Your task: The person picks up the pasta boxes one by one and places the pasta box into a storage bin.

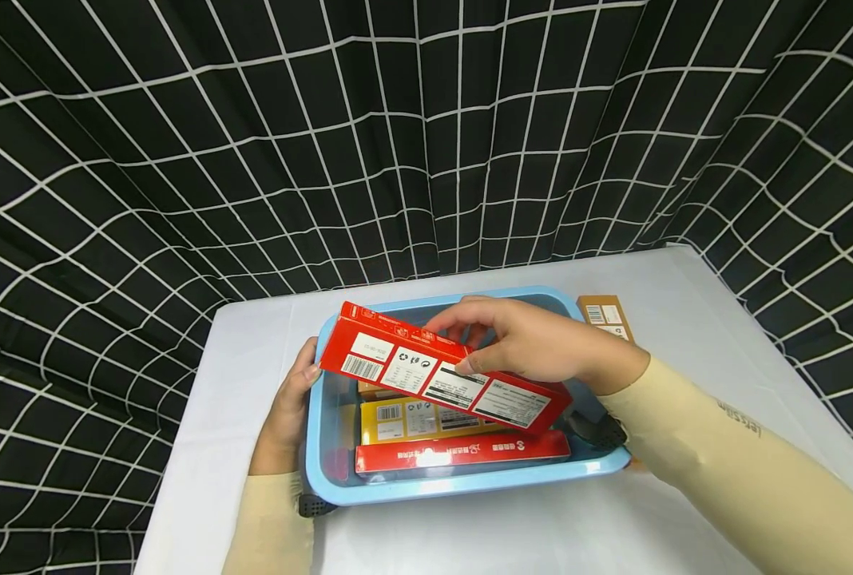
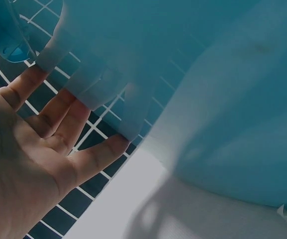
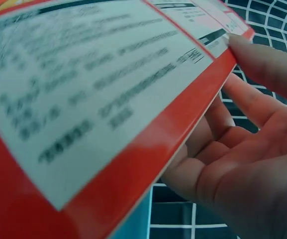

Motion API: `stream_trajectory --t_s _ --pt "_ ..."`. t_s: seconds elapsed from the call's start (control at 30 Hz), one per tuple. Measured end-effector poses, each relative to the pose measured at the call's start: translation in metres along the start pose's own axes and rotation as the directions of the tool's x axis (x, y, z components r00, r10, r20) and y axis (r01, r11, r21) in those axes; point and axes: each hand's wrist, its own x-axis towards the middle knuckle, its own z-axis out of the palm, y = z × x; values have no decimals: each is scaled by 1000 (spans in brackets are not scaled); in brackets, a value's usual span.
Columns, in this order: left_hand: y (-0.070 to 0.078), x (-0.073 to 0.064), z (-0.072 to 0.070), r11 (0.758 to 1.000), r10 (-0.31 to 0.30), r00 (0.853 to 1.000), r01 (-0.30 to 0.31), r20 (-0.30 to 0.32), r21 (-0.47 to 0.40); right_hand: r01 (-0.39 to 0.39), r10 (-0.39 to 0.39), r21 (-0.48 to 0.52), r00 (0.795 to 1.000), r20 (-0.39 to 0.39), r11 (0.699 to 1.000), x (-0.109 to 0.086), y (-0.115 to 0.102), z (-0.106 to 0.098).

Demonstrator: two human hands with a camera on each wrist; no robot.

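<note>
My right hand [image 1: 530,335] pinches a long red box [image 1: 498,399], its thumb on the printed side and its fingers behind. The box lies slantwise over a blue plastic bin [image 1: 470,489], its left end higher, at the rim. Inside the bin lie a yellow box [image 1: 390,421] and another red box [image 1: 462,453]; part of the yellow one is covered. At the bin's left side, my left hand [image 1: 293,399] holds the rim, thumb on top. In the left wrist view, the fingers [image 2: 98,158] reach behind translucent blue plastic.
A brown box [image 1: 606,313] stands right of the bin, partly behind my right forearm. Dark handle pieces [image 1: 595,430] show at the bin's ends. White cloth [image 1: 247,351] covers the table, and black gridded curtains [image 1: 426,144] hang around it.
</note>
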Motion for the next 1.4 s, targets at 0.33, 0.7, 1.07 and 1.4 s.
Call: stream_trajectory --t_s 0.33,0.7,1.07,1.4 --pt "0 1 1 1000 20 1000 -20 -13 -12 -49 55 -76 995 89 996 9 9 9" --pt "1 -1 0 999 22 1000 -22 2 -29 -56 89 -153 972 217 987 20 29 21" --pt "1 0 2 999 18 1000 -18 2 -51 -95 144 -209 963 229 973 20 39 22" --pt "0 -1 2 993 16 1000 -14 18 -115 -144 194 -203 947 257 969 23 40 23"
